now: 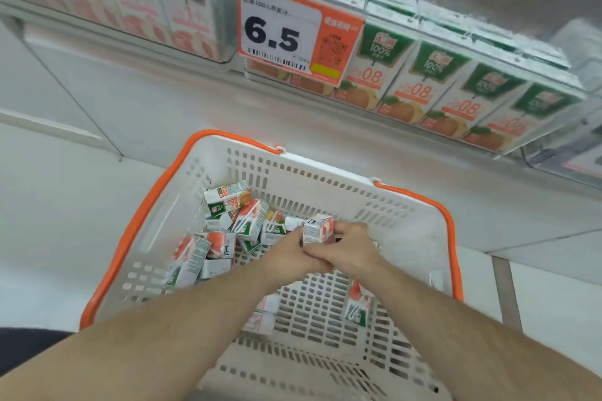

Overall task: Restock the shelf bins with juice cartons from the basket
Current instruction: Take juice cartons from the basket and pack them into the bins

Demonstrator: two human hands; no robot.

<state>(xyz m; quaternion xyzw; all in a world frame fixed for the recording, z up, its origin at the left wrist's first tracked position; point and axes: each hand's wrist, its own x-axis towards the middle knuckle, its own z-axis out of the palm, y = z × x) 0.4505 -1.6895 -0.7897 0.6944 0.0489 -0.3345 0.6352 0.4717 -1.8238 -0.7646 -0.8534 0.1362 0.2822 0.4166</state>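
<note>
Big white basket (325, 182) on the floor, cartons heaped at its left side, shelf bins (456, 81) above nearly full. Both hands meet over the basket: left hand (286, 254) and right hand (351, 247) curl their fingers round one peach carton (317, 229). Risk: crowded grip, carton slips, or it lands in the orange-juice bin.

Upper-left shelf cartons (182, 6) blurred; print perhaps unreadable; arms hide basket (325, 192) floor.
</note>
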